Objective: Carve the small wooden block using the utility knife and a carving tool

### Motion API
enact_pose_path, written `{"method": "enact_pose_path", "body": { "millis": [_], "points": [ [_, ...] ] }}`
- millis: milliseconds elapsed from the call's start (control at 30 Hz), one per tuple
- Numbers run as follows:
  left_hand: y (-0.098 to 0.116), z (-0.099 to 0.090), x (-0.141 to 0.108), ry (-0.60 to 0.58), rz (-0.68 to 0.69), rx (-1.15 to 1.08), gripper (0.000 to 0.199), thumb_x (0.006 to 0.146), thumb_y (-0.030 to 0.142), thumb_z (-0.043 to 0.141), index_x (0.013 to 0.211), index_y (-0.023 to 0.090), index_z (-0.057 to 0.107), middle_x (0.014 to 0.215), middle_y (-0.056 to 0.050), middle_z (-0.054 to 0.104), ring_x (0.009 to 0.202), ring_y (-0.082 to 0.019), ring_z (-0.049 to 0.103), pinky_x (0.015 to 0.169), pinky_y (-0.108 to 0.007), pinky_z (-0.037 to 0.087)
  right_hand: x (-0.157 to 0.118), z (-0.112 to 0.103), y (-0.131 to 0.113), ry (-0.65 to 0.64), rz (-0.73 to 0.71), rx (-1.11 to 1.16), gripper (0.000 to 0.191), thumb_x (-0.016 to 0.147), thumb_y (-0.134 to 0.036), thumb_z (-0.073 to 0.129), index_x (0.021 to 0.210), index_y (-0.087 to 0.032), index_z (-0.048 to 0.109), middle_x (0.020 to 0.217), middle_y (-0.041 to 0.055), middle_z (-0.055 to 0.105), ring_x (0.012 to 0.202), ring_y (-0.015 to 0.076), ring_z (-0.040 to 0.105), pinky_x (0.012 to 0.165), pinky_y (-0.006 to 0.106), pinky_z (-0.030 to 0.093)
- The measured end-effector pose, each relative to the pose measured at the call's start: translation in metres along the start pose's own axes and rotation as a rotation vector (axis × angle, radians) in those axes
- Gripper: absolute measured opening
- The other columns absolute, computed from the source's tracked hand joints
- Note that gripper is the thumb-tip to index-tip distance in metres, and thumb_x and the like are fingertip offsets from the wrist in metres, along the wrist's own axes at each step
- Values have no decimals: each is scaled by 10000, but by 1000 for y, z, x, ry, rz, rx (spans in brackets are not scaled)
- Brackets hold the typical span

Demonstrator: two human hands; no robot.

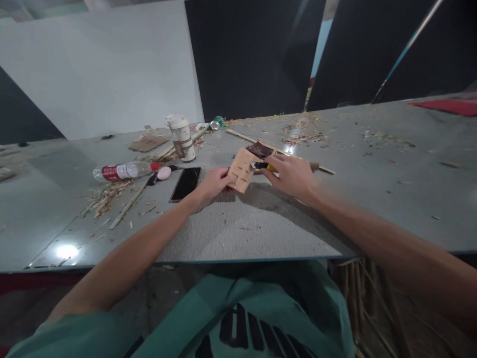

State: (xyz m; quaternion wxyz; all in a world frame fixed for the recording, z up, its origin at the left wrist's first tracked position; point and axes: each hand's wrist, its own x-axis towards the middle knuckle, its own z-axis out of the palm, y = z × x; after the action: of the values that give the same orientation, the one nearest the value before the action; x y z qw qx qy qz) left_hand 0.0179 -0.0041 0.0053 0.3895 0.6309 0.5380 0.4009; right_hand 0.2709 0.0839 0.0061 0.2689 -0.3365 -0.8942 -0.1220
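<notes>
My left hand (216, 183) grips the lower left edge of a small tan wooden block (243, 170), tilted above the table. Several notches or raised squares mark the block's face. In my right hand (292, 174) is a utility knife (273, 168) with a yellow and black body; its tip end meets the right side of the block. The blade itself is too small to make out. Just behind the block lies a dark brown piece (260, 149), partly covered by it. A black phone (187, 183) rests on the table left of my left hand.
On the grey table (231, 233) lie a plastic bottle (124, 171), a pink oval object (164, 173), thin wooden strips (128, 205) and scattered shavings (112, 194). A white cup (181, 136) stands farther back, near a green can (216, 123). Panels (257, 59) rise behind the table.
</notes>
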Motion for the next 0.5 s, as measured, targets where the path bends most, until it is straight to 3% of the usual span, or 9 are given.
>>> {"method": "enact_pose_path", "body": {
  "millis": [500],
  "points": [
    [0, -3, -1, -46, 2, 44, 182, 919, 327, 630, 940, 158, 694, 865, -92, 704, 701, -171, 603, 652, -310, 495, 1, -4, 1, -14, -2, 38, 355, 1087, -469, 427, 1024, -203, 654, 948, 93, 717, 774, 218, 597, 572, 314, 244]
  ]
}}
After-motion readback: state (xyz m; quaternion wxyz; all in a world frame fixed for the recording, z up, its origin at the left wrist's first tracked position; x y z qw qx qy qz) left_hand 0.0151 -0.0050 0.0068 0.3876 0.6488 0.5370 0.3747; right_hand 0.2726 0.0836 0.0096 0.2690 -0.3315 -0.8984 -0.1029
